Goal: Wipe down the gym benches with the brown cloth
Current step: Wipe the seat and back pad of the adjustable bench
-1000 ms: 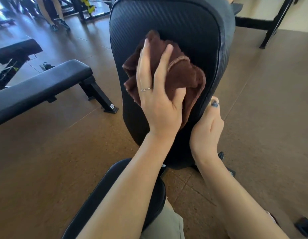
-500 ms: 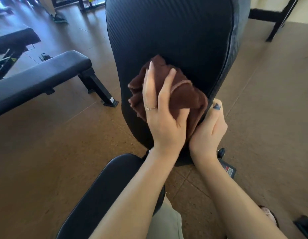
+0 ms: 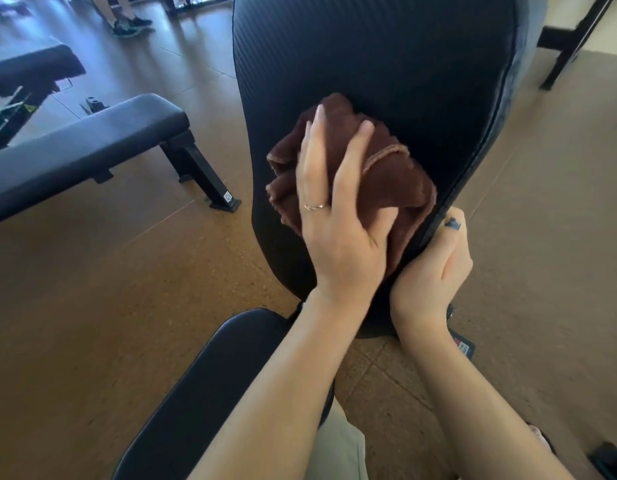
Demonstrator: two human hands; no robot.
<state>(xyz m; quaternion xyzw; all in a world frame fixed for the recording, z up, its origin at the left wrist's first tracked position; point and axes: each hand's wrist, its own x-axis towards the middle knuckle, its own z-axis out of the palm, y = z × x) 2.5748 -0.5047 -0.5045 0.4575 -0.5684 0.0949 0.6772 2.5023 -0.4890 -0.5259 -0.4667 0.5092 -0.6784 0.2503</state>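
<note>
A crumpled brown cloth (image 3: 397,181) lies against the black padded backrest (image 3: 386,64) of the upright gym bench in front of me. My left hand (image 3: 338,216) presses it flat onto the pad's lower half, fingers straight and pointing up, the thumb dug into the folds. My right hand (image 3: 431,271) grips the backrest's lower right edge, thumb on the rim and fingers curled behind the pad. The bench's black seat pad (image 3: 203,393) sits below, under my left forearm.
A flat black bench (image 3: 75,150) stands to the left on the brown floor, with another black pad (image 3: 30,67) behind it. A person's legs and sneakers (image 3: 127,26) show at the far top left. A black frame leg (image 3: 570,39) stands at the top right.
My left hand has slid the cloth down the backrest, from the middle toward the lower edge near my right hand. The right hand has kept its hold.
</note>
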